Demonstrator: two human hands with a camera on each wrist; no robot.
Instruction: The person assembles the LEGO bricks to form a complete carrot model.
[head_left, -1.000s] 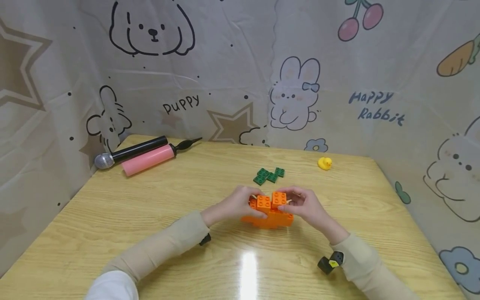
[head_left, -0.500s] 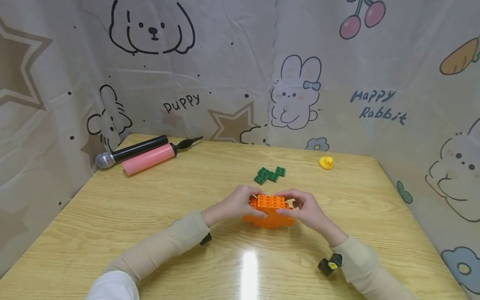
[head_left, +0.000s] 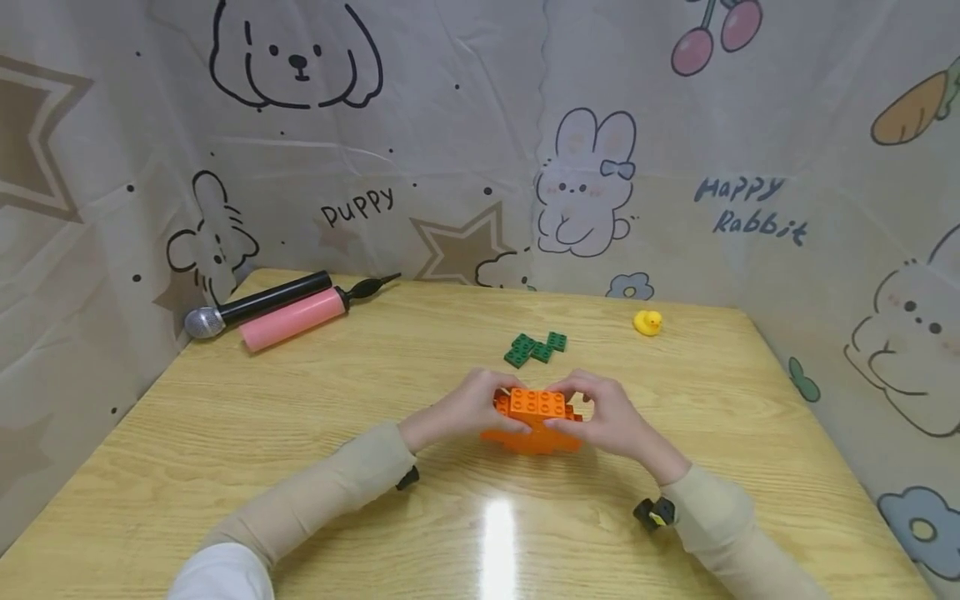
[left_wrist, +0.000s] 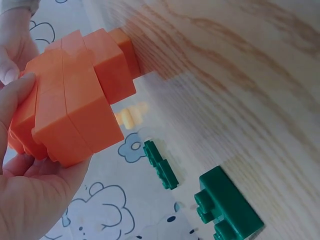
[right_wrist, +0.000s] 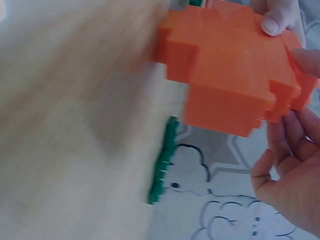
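An assembly of orange toy building bricks [head_left: 536,435] stands at the middle of the table, wider at its sides and stepped toward the bottom. Two bricks with studs form its top, side by side. My left hand [head_left: 480,408] grips the left end of the upper part, thumb in front and fingers behind. From the right, my right hand [head_left: 607,415] pinches the top right brick [head_left: 553,404] the same way. The left wrist view shows the left hand [left_wrist: 42,192] round the orange bricks [left_wrist: 75,100]; palms hide some of the back.
Several green bricks [head_left: 519,350] lie just behind the assembly. A yellow rubber duck [head_left: 647,322] sits at the back right. At the back left, a black microphone [head_left: 262,302] lies beside a pink hand pump [head_left: 296,318]. A printed curtain [head_left: 450,125] surrounds the table.
The top right orange brick, earlier apart from its neighbour and higher, has come left and down against it. My right hand has moved with it; my left hand has kept its grip.
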